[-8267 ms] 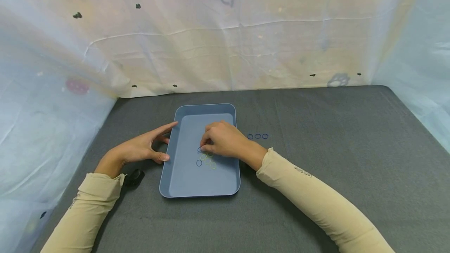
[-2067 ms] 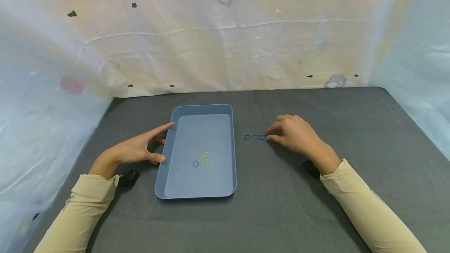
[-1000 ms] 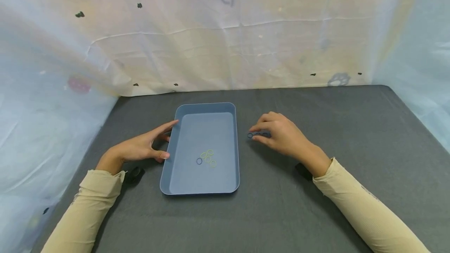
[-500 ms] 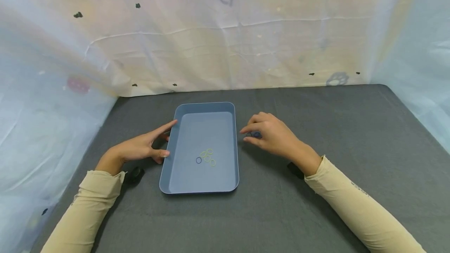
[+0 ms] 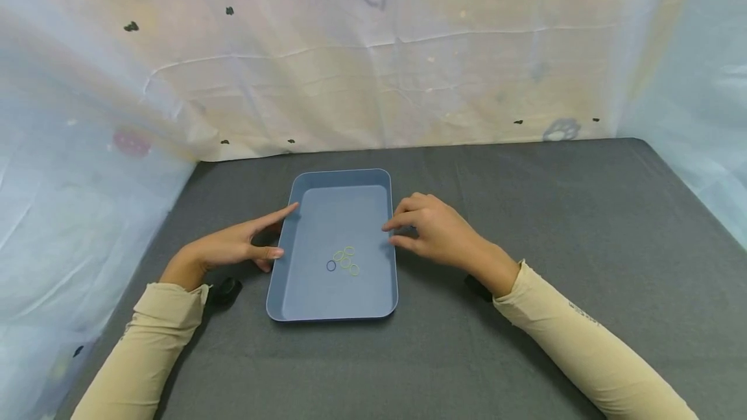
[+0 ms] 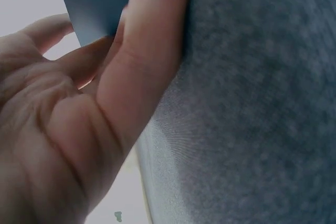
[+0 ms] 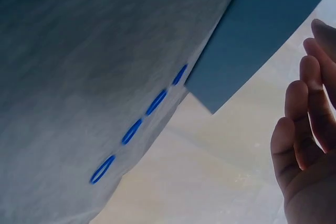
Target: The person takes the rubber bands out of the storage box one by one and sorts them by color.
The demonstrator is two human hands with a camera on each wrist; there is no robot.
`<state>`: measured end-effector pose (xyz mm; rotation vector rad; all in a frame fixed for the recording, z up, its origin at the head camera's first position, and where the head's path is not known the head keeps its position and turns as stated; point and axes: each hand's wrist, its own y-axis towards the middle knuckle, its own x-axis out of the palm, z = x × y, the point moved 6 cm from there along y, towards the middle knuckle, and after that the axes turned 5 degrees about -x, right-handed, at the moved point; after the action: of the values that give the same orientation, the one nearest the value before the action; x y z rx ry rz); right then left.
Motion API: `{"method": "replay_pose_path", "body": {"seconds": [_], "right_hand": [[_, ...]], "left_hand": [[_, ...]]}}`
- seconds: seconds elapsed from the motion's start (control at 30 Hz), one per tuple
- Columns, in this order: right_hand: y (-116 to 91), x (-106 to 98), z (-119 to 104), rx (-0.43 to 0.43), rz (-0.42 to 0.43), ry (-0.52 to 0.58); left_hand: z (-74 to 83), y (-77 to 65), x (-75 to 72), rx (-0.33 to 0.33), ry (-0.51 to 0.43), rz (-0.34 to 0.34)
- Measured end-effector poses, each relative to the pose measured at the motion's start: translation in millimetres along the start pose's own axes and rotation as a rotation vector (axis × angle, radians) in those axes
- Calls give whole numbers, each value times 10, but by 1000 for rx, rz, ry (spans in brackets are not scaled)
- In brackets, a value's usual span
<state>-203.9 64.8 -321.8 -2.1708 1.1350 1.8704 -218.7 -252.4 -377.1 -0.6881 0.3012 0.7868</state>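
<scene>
A blue-grey tray (image 5: 332,306) stands on the dark cloth. My left hand (image 5: 230,246) rests at its left side, index finger and thumb stretched against the rim. Inside the tray lie one thin blue ring (image 5: 331,266) and several thin yellow rings (image 5: 346,262). Over the tray's right rim hovers my right hand (image 5: 438,231), its fingers loosely bent, thumb and index apart with nothing visible between them. Beneath it, mostly hidden in the head view, a row of several blue rings (image 7: 156,102) lies on the cloth beside the tray, as the right wrist view shows.
The grey cloth (image 5: 525,225) covers the table around the tray. A pale printed curtain (image 5: 373,83) hangs behind the table, with light blue sheets (image 5: 70,212) at the sides. A black strap piece (image 5: 226,290) sits at my left wrist.
Earlier my right hand was in the tray at a blue ring, later at the right end of the row. It has since moved left to the tray's rim. My left hand stays put.
</scene>
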Motion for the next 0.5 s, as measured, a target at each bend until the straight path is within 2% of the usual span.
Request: {"method": "replay_pose_path", "body": {"seconds": [0.13,0.37,0.5], "right_hand": [[79,27,-97,-25,-7,8],[181,171,-217,-27,-59,42],[269,212,-286,-52,-72,65]], "left_hand": [[23,-26,-10,2,-4,1],[40,-22,8,88,82,57],[47,-28,-26,102,88,73]]}}
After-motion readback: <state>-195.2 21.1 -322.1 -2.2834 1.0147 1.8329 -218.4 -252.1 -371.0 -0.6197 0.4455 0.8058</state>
